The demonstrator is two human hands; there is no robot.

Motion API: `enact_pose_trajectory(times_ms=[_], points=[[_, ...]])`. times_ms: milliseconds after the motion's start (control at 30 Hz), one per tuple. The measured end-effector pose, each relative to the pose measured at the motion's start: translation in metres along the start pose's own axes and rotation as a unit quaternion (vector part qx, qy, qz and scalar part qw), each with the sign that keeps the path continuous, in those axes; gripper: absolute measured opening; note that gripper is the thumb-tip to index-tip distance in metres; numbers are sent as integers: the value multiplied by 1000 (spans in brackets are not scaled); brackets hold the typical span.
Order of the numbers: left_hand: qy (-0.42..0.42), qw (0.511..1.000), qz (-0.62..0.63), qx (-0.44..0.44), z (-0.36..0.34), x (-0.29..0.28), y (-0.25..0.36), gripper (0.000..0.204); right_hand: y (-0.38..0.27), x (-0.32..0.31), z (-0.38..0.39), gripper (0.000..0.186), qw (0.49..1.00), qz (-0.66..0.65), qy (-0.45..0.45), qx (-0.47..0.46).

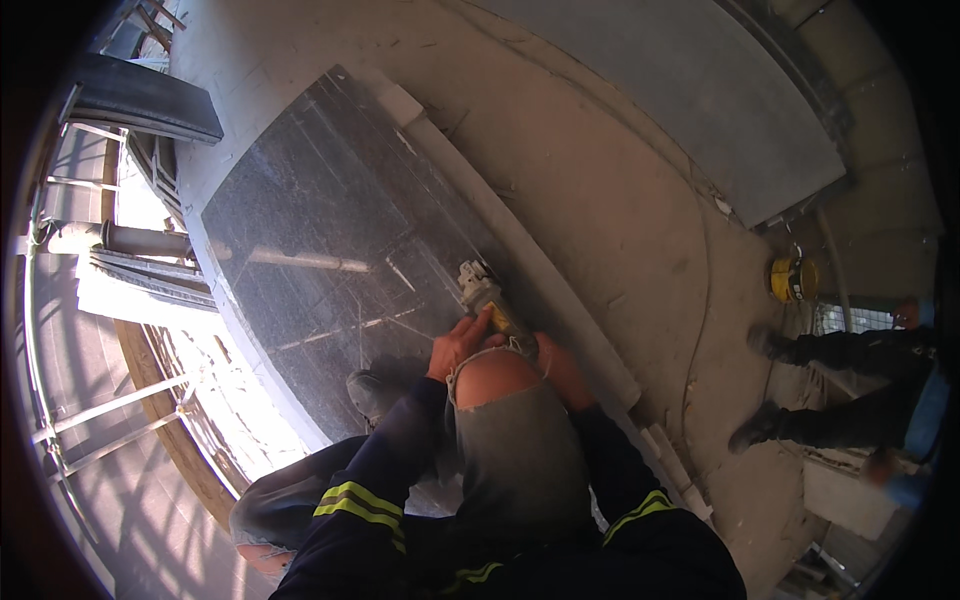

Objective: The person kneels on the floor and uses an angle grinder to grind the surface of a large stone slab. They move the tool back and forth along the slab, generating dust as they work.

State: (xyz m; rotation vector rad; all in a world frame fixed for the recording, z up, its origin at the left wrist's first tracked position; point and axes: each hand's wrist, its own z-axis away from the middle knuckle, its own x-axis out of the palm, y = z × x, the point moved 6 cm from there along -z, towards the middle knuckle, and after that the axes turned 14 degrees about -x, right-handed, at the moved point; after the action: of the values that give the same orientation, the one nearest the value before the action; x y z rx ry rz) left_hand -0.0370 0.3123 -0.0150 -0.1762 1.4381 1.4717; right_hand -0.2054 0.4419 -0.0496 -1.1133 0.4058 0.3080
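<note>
Just past my raised knee an angle grinder [490,300] with a yellow body and grey metal head lies low over a dark polished stone slab [310,190]. The fingers of my left hand [460,347] wrap round the side of its body. At the grinder's rear end is my right hand [563,372], closed round it, with part of the fingers hidden behind the knee. The grinder's disc cannot be made out. Scratches and pale straight lines mark the slab's surface, and its right edge runs close beside the tool.
A pale ledge [510,230] runs along the slab's right side. Cables trail over the dusty floor [600,190]. Another grey slab [680,90] stands at the far right, near a yellow bucket [793,280]. A person in dark trousers [850,352] is at the right; scaffold tubes [120,410] line the left.
</note>
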Motion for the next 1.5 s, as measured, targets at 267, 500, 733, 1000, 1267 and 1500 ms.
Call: enact_pose_trajectory(times_ms=[267, 500, 733, 1000, 1267, 1500], points=[[19, 1000, 3, -23, -8, -4, -8, 62, -1, 10, -22, 89, 999, -38, 17, -32], [0, 999, -28, -27, -9, 6, -25, 73, 4, 13, -28, 93, 997, -41, 37, -48], [28, 1000, 3, 7, 2, 11, -13, 79, 12, 13, -13, 87, 996, -75, 32, -42], [3, 998, 62, 8, 13, 15, -1, 73, 18, 9, 9, 68, 999, -34, 9, -14], [6, 998, 67, 18, 18, 15, 7, 68, 14, 4, 19, 63, 1000, -11, 14, -23], [-18, 996, 78, -43, 23, 50, -27, 66, 0, -6, 30, 55, 1000, -31, -6, -3]])
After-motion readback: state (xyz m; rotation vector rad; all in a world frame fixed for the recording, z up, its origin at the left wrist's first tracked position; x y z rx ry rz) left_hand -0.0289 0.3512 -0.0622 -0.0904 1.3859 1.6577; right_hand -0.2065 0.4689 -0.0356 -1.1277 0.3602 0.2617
